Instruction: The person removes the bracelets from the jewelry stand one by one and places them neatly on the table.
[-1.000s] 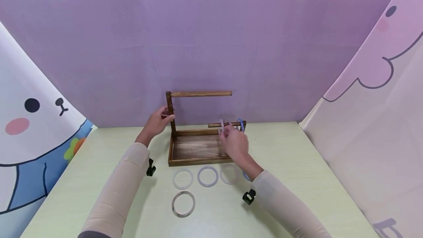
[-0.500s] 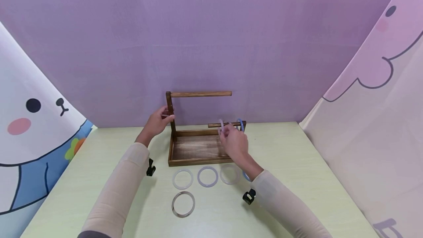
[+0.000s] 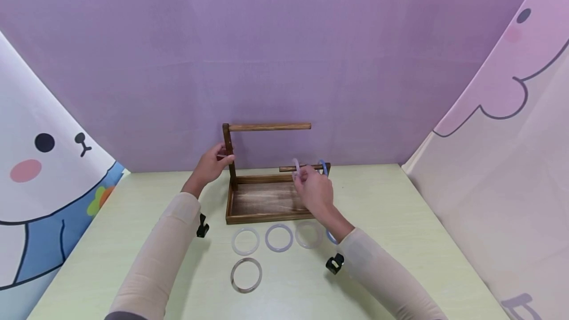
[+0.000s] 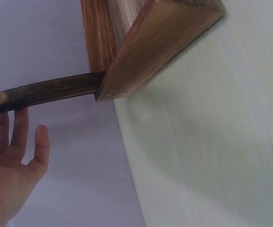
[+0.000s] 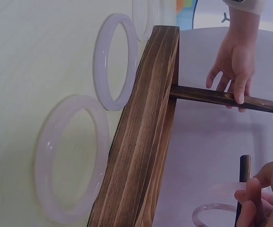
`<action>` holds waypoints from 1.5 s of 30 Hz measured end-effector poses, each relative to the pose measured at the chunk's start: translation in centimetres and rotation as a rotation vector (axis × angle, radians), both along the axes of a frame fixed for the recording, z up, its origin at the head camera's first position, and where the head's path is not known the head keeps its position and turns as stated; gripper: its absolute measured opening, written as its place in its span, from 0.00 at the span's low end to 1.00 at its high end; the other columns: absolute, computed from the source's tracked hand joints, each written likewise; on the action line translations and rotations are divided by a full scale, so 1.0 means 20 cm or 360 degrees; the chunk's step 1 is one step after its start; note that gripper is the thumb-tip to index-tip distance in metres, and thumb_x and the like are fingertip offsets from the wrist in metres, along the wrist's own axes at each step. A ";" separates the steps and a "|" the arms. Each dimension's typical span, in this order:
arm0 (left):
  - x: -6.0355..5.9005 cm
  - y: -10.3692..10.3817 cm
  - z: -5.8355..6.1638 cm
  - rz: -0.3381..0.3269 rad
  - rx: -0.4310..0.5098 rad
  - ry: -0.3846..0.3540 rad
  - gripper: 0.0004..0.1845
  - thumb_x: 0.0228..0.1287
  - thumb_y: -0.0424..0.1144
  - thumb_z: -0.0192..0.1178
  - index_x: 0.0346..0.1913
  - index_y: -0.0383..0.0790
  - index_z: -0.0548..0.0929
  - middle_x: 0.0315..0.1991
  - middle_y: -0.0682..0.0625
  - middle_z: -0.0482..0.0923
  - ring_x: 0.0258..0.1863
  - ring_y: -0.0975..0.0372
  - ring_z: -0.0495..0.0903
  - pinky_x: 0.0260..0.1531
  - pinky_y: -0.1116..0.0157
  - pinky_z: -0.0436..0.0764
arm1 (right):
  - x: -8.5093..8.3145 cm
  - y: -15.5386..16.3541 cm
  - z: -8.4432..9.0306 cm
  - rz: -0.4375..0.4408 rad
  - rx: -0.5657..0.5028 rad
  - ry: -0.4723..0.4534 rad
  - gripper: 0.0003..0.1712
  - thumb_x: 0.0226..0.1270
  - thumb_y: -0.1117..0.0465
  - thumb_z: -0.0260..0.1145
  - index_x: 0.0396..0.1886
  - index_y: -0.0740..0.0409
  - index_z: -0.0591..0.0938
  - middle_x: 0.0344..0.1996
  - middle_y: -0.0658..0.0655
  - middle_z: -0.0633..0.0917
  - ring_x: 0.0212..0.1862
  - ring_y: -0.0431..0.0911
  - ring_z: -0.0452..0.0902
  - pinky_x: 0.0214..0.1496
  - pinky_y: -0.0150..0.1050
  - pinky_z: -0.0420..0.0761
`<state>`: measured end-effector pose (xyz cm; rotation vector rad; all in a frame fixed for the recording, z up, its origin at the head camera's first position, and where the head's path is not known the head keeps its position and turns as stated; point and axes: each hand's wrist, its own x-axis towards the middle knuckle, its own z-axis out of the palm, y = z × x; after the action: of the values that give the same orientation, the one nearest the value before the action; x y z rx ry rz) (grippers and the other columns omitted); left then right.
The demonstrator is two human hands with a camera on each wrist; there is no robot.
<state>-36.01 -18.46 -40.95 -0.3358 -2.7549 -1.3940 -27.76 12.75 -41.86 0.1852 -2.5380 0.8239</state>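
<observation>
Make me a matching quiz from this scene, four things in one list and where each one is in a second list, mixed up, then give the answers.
Things:
1. left hand
2. right hand
3. blue bangle
4. clear bangle

Places:
A. hanging on the low bar of the wooden stand
B. lying alone on the table, nearest the person
C. resting on the tall post of the stand
D. holding a pale bangle at the low bar

Pairs: 1-C, 2-D, 3-A, 4-B
</observation>
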 end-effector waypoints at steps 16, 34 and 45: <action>-0.01 0.00 0.00 0.0004 0.0004 0.0001 0.22 0.79 0.43 0.54 0.69 0.39 0.70 0.63 0.35 0.76 0.64 0.41 0.76 0.60 0.41 0.77 | 0.01 -0.04 0.01 0.0071 -0.0034 -0.0012 0.07 0.67 0.58 0.71 0.39 0.56 0.86 0.31 0.53 0.92 0.28 0.45 0.88 0.20 0.31 0.74; 0.00 0.00 0.00 0.0011 -0.0013 0.0013 0.24 0.79 0.46 0.54 0.70 0.40 0.70 0.63 0.35 0.75 0.64 0.41 0.76 0.61 0.41 0.77 | 0.02 -0.13 0.00 0.0120 -0.0024 0.0037 0.06 0.68 0.56 0.70 0.39 0.53 0.87 0.32 0.50 0.92 0.27 0.44 0.87 0.25 0.36 0.78; -0.01 0.00 -0.01 0.0011 -0.0010 0.0020 0.23 0.79 0.45 0.54 0.70 0.40 0.70 0.63 0.35 0.76 0.64 0.42 0.76 0.60 0.42 0.77 | 0.03 -0.16 0.01 0.0200 -0.0057 0.0000 0.06 0.69 0.58 0.69 0.40 0.55 0.86 0.33 0.52 0.92 0.22 0.39 0.82 0.17 0.28 0.71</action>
<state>-36.15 -18.45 -41.09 -0.3339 -2.7485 -1.3775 -27.07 9.61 -41.60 0.3363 -2.5302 0.9163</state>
